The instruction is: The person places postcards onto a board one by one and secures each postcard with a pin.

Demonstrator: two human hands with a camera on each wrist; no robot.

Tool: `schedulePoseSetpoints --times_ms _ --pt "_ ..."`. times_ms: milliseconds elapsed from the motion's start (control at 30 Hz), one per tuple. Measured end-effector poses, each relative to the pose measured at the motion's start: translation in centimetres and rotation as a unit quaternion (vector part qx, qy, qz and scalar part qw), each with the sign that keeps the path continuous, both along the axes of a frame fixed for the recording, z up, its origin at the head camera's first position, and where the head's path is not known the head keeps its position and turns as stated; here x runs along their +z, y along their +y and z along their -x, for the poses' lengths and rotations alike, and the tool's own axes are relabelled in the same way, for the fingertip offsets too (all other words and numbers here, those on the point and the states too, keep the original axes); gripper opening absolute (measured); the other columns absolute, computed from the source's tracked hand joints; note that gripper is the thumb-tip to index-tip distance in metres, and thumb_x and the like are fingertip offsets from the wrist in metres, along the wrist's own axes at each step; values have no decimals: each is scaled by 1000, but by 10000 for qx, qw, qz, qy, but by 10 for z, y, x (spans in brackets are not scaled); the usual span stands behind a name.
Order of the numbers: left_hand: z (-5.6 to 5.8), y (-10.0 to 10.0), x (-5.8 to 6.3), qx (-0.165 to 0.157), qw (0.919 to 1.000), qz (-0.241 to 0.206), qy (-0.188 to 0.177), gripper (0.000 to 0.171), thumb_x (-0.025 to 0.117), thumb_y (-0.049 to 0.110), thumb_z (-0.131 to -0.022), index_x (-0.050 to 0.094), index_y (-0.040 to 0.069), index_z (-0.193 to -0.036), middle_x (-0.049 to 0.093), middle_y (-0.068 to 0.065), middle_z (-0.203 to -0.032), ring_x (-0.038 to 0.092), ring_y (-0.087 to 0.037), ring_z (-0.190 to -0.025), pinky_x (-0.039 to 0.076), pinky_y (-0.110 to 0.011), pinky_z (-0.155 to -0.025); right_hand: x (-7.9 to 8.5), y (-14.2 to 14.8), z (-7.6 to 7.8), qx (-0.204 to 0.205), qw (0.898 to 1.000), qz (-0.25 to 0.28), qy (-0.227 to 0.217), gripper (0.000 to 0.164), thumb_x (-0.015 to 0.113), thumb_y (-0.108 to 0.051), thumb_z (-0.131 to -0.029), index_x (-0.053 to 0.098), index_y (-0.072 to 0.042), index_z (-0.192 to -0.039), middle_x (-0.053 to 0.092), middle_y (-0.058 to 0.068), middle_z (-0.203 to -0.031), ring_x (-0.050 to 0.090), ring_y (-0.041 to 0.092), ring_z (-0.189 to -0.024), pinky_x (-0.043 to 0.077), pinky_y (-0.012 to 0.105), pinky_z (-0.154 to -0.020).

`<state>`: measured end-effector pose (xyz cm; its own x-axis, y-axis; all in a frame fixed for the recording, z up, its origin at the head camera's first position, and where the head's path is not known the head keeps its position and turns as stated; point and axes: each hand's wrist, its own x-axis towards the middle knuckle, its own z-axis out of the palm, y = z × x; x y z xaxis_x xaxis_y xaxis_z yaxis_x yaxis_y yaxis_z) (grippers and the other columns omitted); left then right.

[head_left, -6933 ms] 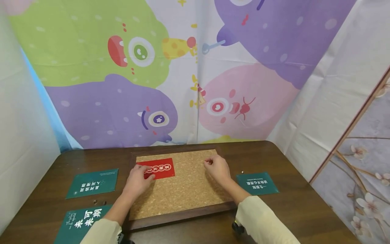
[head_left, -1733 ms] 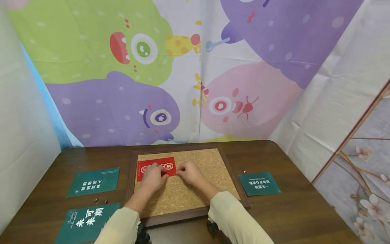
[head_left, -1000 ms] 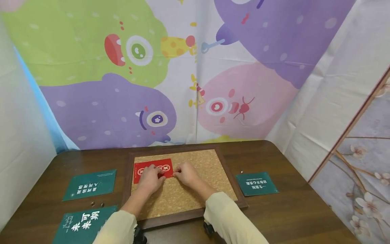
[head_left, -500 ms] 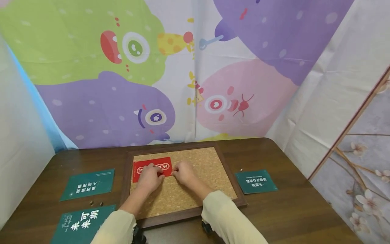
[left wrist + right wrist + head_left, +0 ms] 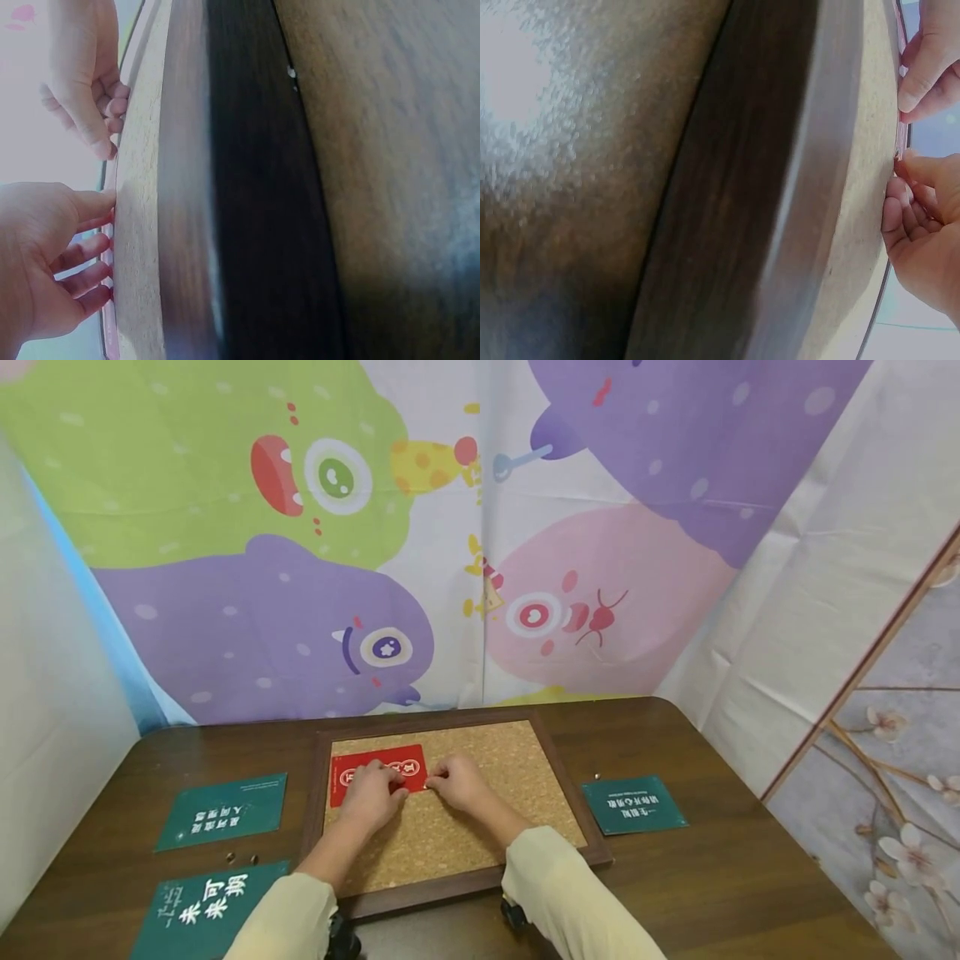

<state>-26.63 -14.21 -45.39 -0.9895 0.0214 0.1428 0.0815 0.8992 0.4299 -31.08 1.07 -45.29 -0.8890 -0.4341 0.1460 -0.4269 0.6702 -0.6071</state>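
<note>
Card (image 5: 381,755), lower centre: I see left hand (image 5: 370,799) loosely spread on it, right hand (image 5: 459,785) pinching something tiny (image 5: 427,787); only head view shows print (image 5: 410,767).

The red card (image 5: 390,754) looks like smooth coated paper with a slight sheen, and the green cards (image 5: 221,812) share that smooth printed-paper look. The board (image 5: 480,827) is matt, rough, grainy cork, set in a smooth dark wood frame (image 5: 427,891) with a soft gloss along its edge. The desk (image 5: 712,877) has brown wood grain, shiny where light falls. Small studs (image 5: 231,858) glint like metal. The backdrop (image 5: 457,543) is creased printed cloth; the sleeves (image 5: 577,897), matt cloth.
</note>
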Motion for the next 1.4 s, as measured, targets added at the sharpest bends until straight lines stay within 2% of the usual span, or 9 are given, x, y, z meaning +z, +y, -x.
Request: schedulePoseSetpoints --times_ms 233,600,733,833,1033,1267,1400 --pt "0 0 0 -28 10000 3 -55 22 65 20 -78 67 8 -96 54 -9 -94 48 -26 -90 43 -40 -77 -3 -2 1 -103 9999 -1 60 16 65 -16 -78 66 -5 -67 63 2 -64 45 3 -54 39 16 -50" --pt "-5 -6 -1 -3 10000 12 -16 24 65 20 -78 66 8 -99 55 -10 -98 49 -28 -95 43 -41 -82 -7 -10 0 -274 9995 -92 -124 14 67 -18 -77 65 -7 -69 61 0 -64 46 5 -56 39 17 -51" --pt "-4 -5 0 -101 9999 -23 -4 25 65 20 -78 66 6 -99 55 -11 -98 49 -28 -95 43 -41 -83 -7 -11 0 -377 9989 -153 -224 14 66 -17 -78 62 -7 -69 57 -1 -63 44 5 -55 38 17 -50" --pt "-4 -4 1 -205 9997 -109 33 25 64 21 -78 65 6 -99 56 -11 -98 49 -29 -96 42 -42 -84 -6 -9 -1 -455 9985 -251 -177 15 65 -17 -78 61 -7 -68 55 -1 -63 43 6 -55 38 18 -50" --pt "-6 -7 0 -153 9991 -397 20 24 63 20 -79 65 7 -99 55 -10 -100 48 -28 -100 41 -42 -88 -5 -10 -3 -325 9994 -152 -26 15 66 -16 -78 61 -6 -67 56 -1 -62 43 6 -55 38 18 -51" --pt "-14 -11 5 -54 9969 -783 77 26 61 21 -81 63 6 -103 54 -11 -104 48 -28 -103 42 -43 -87 -1 -10 -5 -298 9993 81 -192 14 65 -13 -78 62 -3 -69 58 3 -63 43 6 -55 38 17 -50" --pt "-16 -13 9 18 9968 -792 113 32 60 22 -82 59 5 -110 54 -11 -106 48 -28 -103 43 -43 -85 0 -8 -4 -297 9992 110 -225 13 63 -12 -78 63 -3 -70 59 4 -65 44 7 -55 39 18 -50"
